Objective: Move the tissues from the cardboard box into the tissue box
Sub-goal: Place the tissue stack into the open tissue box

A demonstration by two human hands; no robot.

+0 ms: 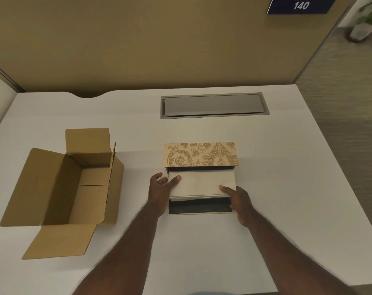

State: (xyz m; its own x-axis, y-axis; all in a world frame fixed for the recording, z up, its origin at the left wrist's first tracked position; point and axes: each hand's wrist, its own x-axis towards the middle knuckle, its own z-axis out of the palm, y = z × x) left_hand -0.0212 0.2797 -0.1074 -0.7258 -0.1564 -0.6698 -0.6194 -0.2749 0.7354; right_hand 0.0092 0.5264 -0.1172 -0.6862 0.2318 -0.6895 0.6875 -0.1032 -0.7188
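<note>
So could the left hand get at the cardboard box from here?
Probably yes: the cardboard box sits open to the left hand's left with bare table between, but that hand holds the tissues now.

Both bare arms reached forward, and the left hand [159, 189] and the right hand [237, 201] were held apart, thumbs on top and fingers curled under, gripping.

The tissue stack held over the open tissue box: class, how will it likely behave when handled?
The tissue stack probably flexes: both the left hand and right hand support its ends. It looks light, pinched by fingertips alone. Its loose layered edge suggests sheets could slide or splay.
</note>
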